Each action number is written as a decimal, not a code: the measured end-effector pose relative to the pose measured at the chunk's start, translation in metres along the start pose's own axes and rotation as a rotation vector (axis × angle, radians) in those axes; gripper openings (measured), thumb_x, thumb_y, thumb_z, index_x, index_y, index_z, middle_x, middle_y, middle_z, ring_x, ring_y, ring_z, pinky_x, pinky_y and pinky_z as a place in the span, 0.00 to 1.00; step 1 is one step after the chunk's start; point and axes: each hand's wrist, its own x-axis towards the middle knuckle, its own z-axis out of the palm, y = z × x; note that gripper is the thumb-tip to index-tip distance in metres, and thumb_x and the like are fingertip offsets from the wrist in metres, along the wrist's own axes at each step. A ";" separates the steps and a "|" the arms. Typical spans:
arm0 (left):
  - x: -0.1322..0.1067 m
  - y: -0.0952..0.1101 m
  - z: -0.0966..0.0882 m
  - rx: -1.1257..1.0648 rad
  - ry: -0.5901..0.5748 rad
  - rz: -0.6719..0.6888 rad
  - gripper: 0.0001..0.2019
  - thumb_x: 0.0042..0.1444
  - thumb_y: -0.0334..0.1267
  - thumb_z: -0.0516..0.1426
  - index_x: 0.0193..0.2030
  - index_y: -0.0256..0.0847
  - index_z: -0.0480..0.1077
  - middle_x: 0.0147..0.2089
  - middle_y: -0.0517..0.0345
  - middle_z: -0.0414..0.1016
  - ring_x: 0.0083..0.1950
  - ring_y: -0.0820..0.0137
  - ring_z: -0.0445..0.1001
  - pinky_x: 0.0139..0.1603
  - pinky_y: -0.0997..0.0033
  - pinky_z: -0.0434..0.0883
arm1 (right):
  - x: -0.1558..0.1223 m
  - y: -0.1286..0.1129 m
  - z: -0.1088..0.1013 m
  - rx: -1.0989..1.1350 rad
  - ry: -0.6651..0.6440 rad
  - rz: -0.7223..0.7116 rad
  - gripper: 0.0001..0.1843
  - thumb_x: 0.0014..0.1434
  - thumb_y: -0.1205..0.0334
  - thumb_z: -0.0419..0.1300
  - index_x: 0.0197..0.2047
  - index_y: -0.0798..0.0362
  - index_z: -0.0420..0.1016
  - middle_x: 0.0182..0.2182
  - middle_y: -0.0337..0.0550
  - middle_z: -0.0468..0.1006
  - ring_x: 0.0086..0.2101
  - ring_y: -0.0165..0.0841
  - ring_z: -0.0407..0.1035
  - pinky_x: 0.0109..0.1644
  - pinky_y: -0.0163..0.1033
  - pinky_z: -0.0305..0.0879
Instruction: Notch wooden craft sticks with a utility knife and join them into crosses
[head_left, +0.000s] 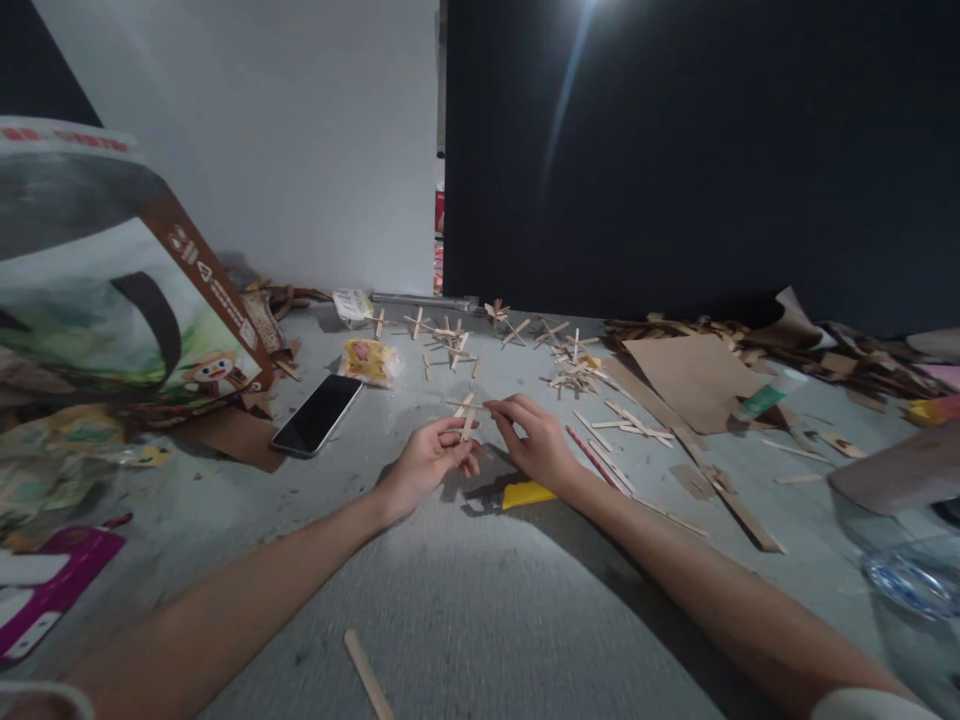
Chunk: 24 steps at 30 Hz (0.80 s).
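Note:
Near the middle of the table my left hand (431,455) pinches a short wooden craft stick (468,424) between thumb and fingers. My right hand (534,440) comes in from the right, thumb and forefinger closed on the end of another thin wooden stick (469,405), which lies across the first. Whether the two sticks are joined I cannot tell. Under my right wrist lies a yellow-handled tool (528,493), partly hidden. Just beyond my hands stand several small crossed-stick pieces (459,348), and a pile of loose sticks (576,376) sits to their right.
A black phone (318,414) and a yellow wrapped packet (370,361) lie left, before a large printed bag (127,290). Right are brown cardboard (694,380), a red pencil (592,458), a glue tube (772,394) and a clear glass dish (915,578). A single stick (366,672) lies nearest me.

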 end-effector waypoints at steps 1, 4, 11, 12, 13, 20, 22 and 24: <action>0.000 0.000 0.000 -0.002 -0.005 0.007 0.26 0.51 0.47 0.76 0.51 0.37 0.74 0.35 0.55 0.84 0.30 0.68 0.82 0.35 0.69 0.74 | 0.000 0.000 0.000 -0.002 -0.002 -0.004 0.13 0.79 0.63 0.53 0.55 0.49 0.80 0.40 0.49 0.82 0.41 0.40 0.79 0.46 0.43 0.78; 0.001 0.000 -0.001 -0.018 -0.030 0.014 0.29 0.50 0.47 0.77 0.53 0.37 0.73 0.36 0.55 0.85 0.32 0.68 0.83 0.39 0.68 0.77 | -0.001 0.002 0.001 -0.004 -0.009 -0.020 0.13 0.79 0.63 0.53 0.55 0.50 0.79 0.40 0.49 0.81 0.41 0.40 0.79 0.47 0.43 0.78; 0.000 -0.003 0.000 -0.057 -0.014 0.032 0.30 0.52 0.50 0.77 0.42 0.45 0.59 0.34 0.58 0.85 0.35 0.63 0.86 0.40 0.66 0.80 | 0.000 0.002 -0.001 0.015 -0.035 -0.051 0.14 0.78 0.67 0.53 0.57 0.49 0.78 0.40 0.49 0.81 0.41 0.39 0.78 0.45 0.42 0.77; 0.000 -0.003 0.000 -0.052 -0.016 0.031 0.31 0.52 0.51 0.76 0.41 0.46 0.57 0.33 0.59 0.85 0.35 0.63 0.86 0.40 0.66 0.80 | 0.000 0.003 -0.002 0.019 -0.044 -0.059 0.14 0.78 0.68 0.53 0.57 0.49 0.78 0.40 0.49 0.81 0.42 0.39 0.78 0.45 0.42 0.76; -0.001 -0.003 0.001 -0.044 -0.019 0.028 0.32 0.52 0.51 0.76 0.40 0.47 0.55 0.33 0.59 0.85 0.34 0.63 0.87 0.39 0.66 0.80 | 0.000 0.004 -0.003 0.023 -0.053 -0.068 0.15 0.78 0.69 0.53 0.58 0.49 0.78 0.41 0.50 0.81 0.42 0.40 0.78 0.46 0.43 0.76; -0.001 -0.004 0.001 -0.006 -0.033 0.021 0.31 0.54 0.47 0.75 0.40 0.48 0.52 0.32 0.63 0.84 0.31 0.65 0.86 0.37 0.67 0.80 | 0.004 0.011 -0.012 0.046 -0.146 -0.111 0.19 0.77 0.72 0.50 0.58 0.48 0.78 0.41 0.50 0.81 0.44 0.42 0.77 0.46 0.45 0.76; -0.001 -0.006 0.001 0.006 -0.034 0.027 0.30 0.55 0.47 0.74 0.41 0.48 0.53 0.32 0.63 0.84 0.31 0.64 0.86 0.38 0.66 0.80 | 0.005 0.011 -0.012 0.052 -0.139 -0.087 0.16 0.77 0.71 0.51 0.56 0.49 0.78 0.40 0.49 0.81 0.43 0.41 0.77 0.46 0.44 0.76; 0.000 -0.008 0.000 0.014 -0.031 0.029 0.30 0.55 0.47 0.74 0.43 0.48 0.54 0.32 0.61 0.84 0.32 0.64 0.86 0.40 0.65 0.80 | 0.004 0.010 -0.010 0.034 -0.126 -0.061 0.14 0.77 0.69 0.53 0.54 0.49 0.78 0.40 0.49 0.80 0.42 0.41 0.77 0.46 0.44 0.76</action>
